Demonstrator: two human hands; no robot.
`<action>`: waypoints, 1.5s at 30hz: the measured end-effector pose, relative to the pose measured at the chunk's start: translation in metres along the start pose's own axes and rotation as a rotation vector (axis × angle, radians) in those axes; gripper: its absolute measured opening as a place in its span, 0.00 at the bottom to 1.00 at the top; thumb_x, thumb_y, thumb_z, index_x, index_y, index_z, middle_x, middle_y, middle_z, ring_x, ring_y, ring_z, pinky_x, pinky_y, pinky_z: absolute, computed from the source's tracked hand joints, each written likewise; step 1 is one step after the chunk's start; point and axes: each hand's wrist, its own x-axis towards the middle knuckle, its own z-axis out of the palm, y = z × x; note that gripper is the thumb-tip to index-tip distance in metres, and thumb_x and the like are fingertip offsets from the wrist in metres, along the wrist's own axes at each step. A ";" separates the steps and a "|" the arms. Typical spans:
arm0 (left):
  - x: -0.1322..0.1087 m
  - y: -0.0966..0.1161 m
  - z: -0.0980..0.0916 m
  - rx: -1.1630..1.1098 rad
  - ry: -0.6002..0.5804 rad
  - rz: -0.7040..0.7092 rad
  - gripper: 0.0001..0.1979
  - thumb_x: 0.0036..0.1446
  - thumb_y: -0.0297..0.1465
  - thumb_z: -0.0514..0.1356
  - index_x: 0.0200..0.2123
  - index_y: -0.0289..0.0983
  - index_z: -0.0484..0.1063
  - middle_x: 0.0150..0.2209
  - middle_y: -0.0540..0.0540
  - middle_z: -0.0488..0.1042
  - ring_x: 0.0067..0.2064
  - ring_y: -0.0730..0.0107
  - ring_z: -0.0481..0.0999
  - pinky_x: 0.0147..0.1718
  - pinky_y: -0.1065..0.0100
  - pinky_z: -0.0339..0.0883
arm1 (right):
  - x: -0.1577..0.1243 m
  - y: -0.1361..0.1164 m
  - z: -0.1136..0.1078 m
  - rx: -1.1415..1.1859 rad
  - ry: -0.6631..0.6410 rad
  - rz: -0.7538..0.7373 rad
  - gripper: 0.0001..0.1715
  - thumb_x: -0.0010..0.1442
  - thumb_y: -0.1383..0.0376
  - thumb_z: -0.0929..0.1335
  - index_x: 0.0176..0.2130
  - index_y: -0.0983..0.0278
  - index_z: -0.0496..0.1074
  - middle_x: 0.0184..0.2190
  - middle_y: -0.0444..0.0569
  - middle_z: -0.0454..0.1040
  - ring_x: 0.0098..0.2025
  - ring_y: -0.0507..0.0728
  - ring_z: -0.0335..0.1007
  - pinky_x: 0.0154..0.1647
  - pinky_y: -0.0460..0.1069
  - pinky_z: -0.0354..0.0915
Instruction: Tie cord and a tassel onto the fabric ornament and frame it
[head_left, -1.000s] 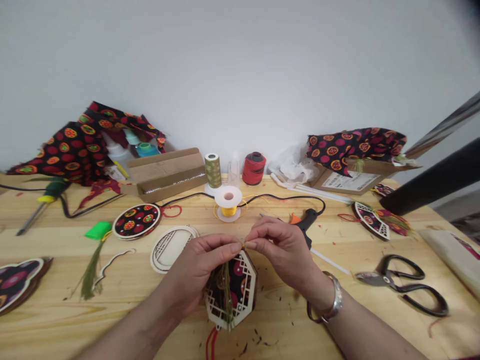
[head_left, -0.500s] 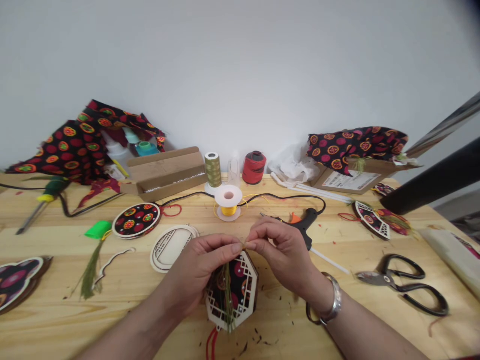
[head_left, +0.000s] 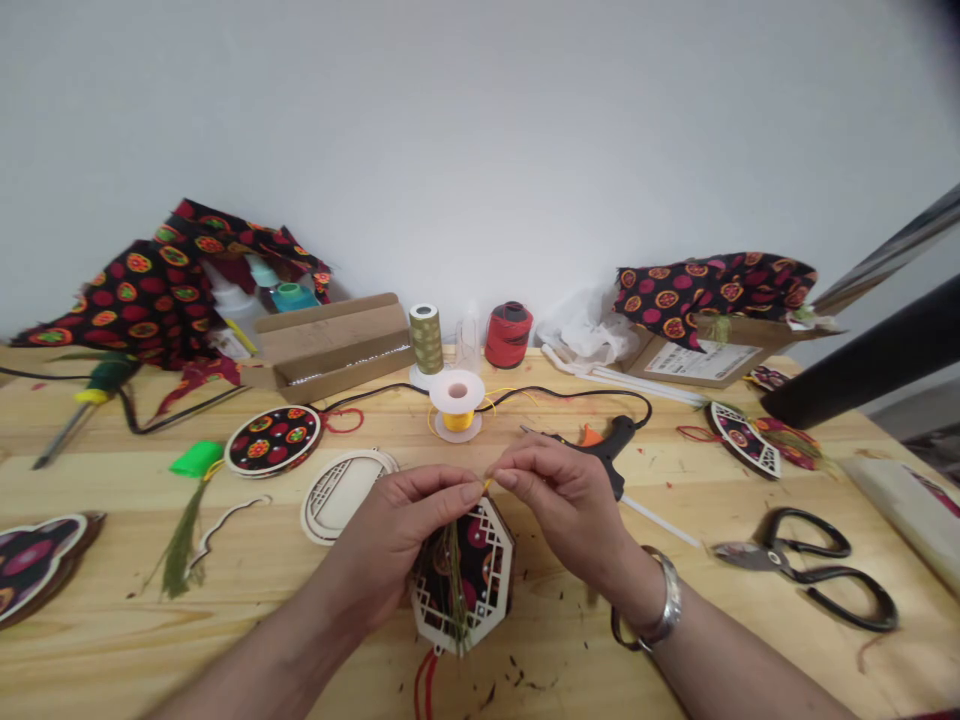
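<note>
Between both hands is an octagonal wooden ornament (head_left: 495, 570) backed with dark patterned fabric, a green tassel (head_left: 454, 590) lying across its face and a red cord (head_left: 426, 680) at its lower end. My left hand (head_left: 412, 525) is closed at the ornament's upper edge, thumb and forefinger pinched by the yellow thread (head_left: 487, 484). My right hand (head_left: 559, 495) pinches that thread from the other side, fingertips close to the left ones. The exact spot where the left fingers grip is partly hidden. A yellow thread spool (head_left: 457, 405) stands just beyond the hands.
A black glue gun (head_left: 611, 455) lies right of the hands, scissors (head_left: 802, 565) farther right. Left are a round fabric ornament (head_left: 274, 440), a bare wooden ring piece (head_left: 319, 510) and another tassel (head_left: 184, 540). Green and red thread spools (head_left: 508, 336) stand by the wall, near a cardboard box (head_left: 337, 350).
My fingertips have drawn slightly apart, so more yellow thread shows between them. The ornament has shifted a little, and its tassel moved slightly with it.
</note>
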 end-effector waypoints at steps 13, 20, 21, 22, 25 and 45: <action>-0.001 0.000 0.000 -0.022 0.024 0.010 0.06 0.45 0.32 0.68 0.27 0.35 0.77 0.21 0.51 0.76 0.21 0.75 0.74 0.21 0.76 0.66 | 0.004 0.001 -0.001 0.201 -0.008 0.248 0.01 0.49 0.66 0.71 0.28 0.62 0.76 0.24 0.43 0.73 0.28 0.51 0.65 0.30 0.47 0.62; 0.000 0.000 0.000 -0.009 0.020 0.015 0.06 0.45 0.31 0.68 0.27 0.36 0.77 0.22 0.51 0.77 0.22 0.76 0.74 0.21 0.77 0.66 | 0.002 0.000 0.000 0.159 -0.032 0.147 0.03 0.49 0.67 0.72 0.25 0.62 0.75 0.22 0.43 0.70 0.27 0.51 0.63 0.30 0.47 0.60; 0.000 0.000 0.000 -0.006 0.019 0.012 0.06 0.45 0.32 0.68 0.27 0.36 0.77 0.22 0.51 0.77 0.22 0.76 0.74 0.21 0.77 0.66 | 0.002 0.000 0.000 0.138 -0.027 0.126 0.04 0.49 0.67 0.72 0.24 0.63 0.75 0.22 0.43 0.70 0.27 0.51 0.63 0.30 0.47 0.60; 0.000 0.000 0.000 -0.004 0.018 0.009 0.06 0.45 0.32 0.68 0.27 0.36 0.77 0.22 0.51 0.77 0.22 0.76 0.74 0.21 0.77 0.66 | 0.001 0.000 0.000 0.116 -0.024 0.112 0.04 0.50 0.67 0.72 0.24 0.63 0.74 0.23 0.43 0.69 0.27 0.51 0.63 0.30 0.47 0.60; 0.000 -0.001 0.001 -0.007 0.015 0.000 0.06 0.45 0.32 0.68 0.28 0.36 0.77 0.21 0.51 0.76 0.22 0.76 0.74 0.20 0.77 0.66 | 0.001 -0.001 0.000 0.077 -0.021 0.136 0.06 0.52 0.66 0.70 0.24 0.64 0.73 0.23 0.43 0.69 0.27 0.51 0.62 0.30 0.46 0.59; 0.004 -0.006 -0.005 0.384 0.220 0.292 0.08 0.47 0.37 0.65 0.30 0.40 0.78 0.27 0.52 0.79 0.29 0.71 0.75 0.28 0.74 0.70 | 0.000 -0.005 0.001 0.025 -0.244 0.527 0.12 0.50 0.59 0.70 0.29 0.68 0.74 0.27 0.49 0.76 0.27 0.51 0.67 0.28 0.46 0.61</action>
